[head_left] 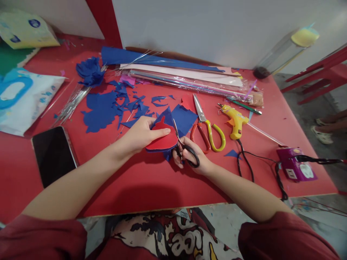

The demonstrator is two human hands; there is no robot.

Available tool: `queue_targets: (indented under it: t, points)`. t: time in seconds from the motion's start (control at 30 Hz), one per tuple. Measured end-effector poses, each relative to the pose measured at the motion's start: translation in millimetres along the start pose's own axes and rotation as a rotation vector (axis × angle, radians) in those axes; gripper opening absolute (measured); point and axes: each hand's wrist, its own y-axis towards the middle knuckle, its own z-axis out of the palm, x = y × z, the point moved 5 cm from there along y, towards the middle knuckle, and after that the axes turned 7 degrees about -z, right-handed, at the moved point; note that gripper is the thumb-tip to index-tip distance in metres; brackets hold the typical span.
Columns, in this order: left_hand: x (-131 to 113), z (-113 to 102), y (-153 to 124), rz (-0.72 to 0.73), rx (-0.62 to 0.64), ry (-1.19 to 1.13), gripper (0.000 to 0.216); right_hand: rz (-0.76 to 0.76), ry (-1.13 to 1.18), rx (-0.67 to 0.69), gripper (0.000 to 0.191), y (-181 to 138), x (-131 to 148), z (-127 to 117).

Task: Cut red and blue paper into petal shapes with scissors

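My left hand [148, 133] pinches a red cut-out shape [165, 141] laid over a dark blue sheet [167, 116], its thumb flat on the red. In my right hand [196, 157] is a pair of black-handled scissors [191, 153], fingers through the loops. Their blades point up and away, against the right edge of the red and blue layers. Beyond them on the red table lies a square blue piece [184, 118]. Large scissors with red and yellow handles [210, 131] rest just right of it.
Blue scraps [135, 104] and larger blue cut-outs [101, 108] lie left. A phone [54, 155], wipes pack [29, 97] and blue fabric flower [90, 72] are further left. Rightward are a yellow glue gun [234, 121], its cord and a purple box [295, 164]. Long wrapped strips [187, 81] line the back.
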Motion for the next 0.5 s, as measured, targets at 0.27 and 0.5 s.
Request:
queue_targets:
  t: [0.27,0.5]
  points:
    - [-2.2,-1.2,1.1,0.028,0.055,0.049,0.020,-0.012,0.009,0.036,0.039,0.6,0.6,1.2]
    - [-0.9,-4.4,2.8,0.048,0.066,0.125,0.022,-0.007,-0.004,0.046,0.039,0.8,-0.5,1.3]
